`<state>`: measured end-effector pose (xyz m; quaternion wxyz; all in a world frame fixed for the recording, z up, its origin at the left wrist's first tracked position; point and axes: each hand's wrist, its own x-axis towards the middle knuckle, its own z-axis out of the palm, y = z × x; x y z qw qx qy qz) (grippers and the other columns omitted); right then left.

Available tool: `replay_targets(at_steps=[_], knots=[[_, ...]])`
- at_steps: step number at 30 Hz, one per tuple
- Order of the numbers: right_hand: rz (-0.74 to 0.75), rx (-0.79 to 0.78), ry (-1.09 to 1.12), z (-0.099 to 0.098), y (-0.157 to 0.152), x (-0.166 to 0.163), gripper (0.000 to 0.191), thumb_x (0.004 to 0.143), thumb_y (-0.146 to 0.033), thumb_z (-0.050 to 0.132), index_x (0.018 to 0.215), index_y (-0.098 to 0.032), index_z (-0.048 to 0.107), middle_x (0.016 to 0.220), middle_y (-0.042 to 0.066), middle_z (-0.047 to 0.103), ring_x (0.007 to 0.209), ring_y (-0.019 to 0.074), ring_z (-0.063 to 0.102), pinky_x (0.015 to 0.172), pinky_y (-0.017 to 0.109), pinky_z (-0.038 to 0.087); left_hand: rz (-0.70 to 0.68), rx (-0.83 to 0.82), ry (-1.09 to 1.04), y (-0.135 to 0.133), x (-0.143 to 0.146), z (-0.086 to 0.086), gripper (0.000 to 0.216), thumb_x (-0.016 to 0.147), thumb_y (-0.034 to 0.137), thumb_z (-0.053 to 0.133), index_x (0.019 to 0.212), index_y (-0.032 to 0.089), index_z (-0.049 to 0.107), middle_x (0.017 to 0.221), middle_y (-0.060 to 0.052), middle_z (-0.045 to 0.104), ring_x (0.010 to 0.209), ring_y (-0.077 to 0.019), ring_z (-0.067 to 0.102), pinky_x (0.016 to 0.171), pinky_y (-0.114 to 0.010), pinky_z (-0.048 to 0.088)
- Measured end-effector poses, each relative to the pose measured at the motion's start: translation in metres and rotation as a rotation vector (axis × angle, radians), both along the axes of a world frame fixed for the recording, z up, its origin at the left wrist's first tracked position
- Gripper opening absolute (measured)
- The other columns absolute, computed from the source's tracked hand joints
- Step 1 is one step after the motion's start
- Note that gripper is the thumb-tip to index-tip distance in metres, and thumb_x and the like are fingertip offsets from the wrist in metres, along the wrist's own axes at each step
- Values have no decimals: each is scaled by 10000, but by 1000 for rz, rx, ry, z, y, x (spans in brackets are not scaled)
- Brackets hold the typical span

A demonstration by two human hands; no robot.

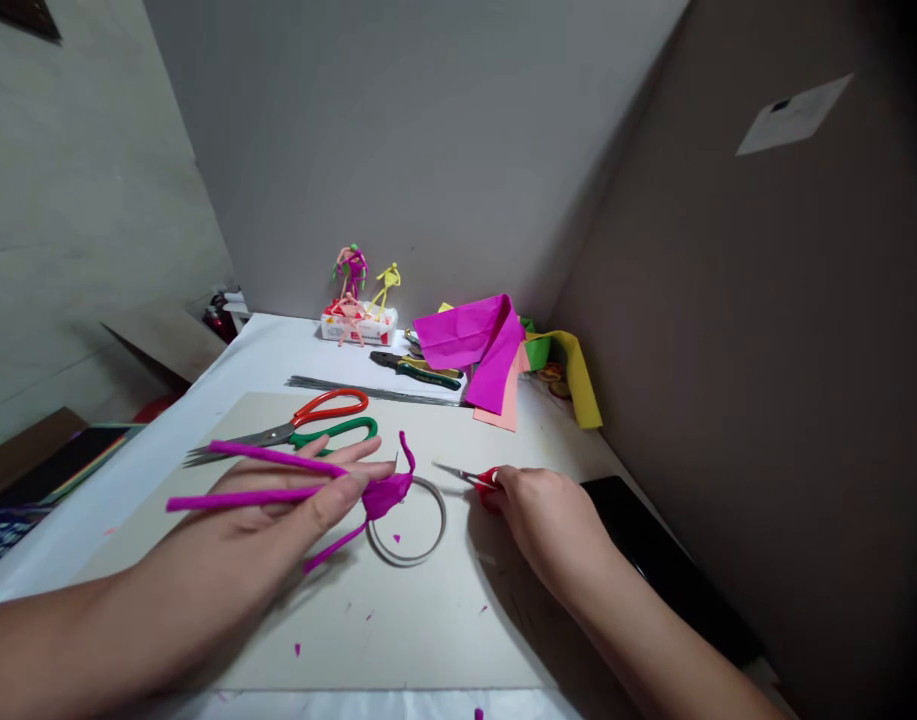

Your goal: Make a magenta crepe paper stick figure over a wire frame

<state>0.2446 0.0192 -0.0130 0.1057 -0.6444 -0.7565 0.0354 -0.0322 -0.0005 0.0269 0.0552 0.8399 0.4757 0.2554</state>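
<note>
My left hand [300, 500] pinches a magenta paper-wrapped wire figure [387, 497] between thumb and forefinger. Two of its long limbs stretch left across my palm; two shorter ones stick out from the body, and a bare wire tip pokes up near my fingertip. Below the figure, a ring-shaped roll of tape [439, 535] lies on the pale board. My right hand [544, 510] grips small scissors with red handles [488, 483], their blades pointing left toward the figure but apart from it. Larger scissors with red and green handles [338, 403] lie behind my left hand.
Pliers [424, 372] and thin wires [375, 391] lie farther back. Small wrapped figures [385, 288] stand at a white packet [360, 325]. Crepe strips in magenta [473, 335] and yellow [578, 380] pile at the back right. A black flat object [660, 560] sits beside my right arm.
</note>
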Motion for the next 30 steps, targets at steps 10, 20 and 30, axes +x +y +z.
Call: replay_targets(at_steps=[10,20,30], knots=[[156,-699,1288,11,-18,-29,553,859,-619,480,672,-120,626,489,5,568,378,67,464,402,178,347,-226,257,105,-11,27,-7,358,869,241,525,1161,404,655,1412,-15,492,1382,-407,227,993,-722,278],[89,-763,1561,7,-18,-31,340,686,-406,778,646,-113,611,524,-20,594,422,45,499,461,163,409,-274,612,94,-12,38,-31,385,818,44,525,1128,251,623,1263,-76,641,1431,-239,199,1141,-590,159],[113,-434,1393,10,-21,-35,304,741,-380,718,639,-132,575,529,-35,529,494,69,450,504,204,342,-292,648,74,-1,27,-22,465,866,18,387,1258,190,570,1572,-113,208,1405,-387,227,1099,-592,223]])
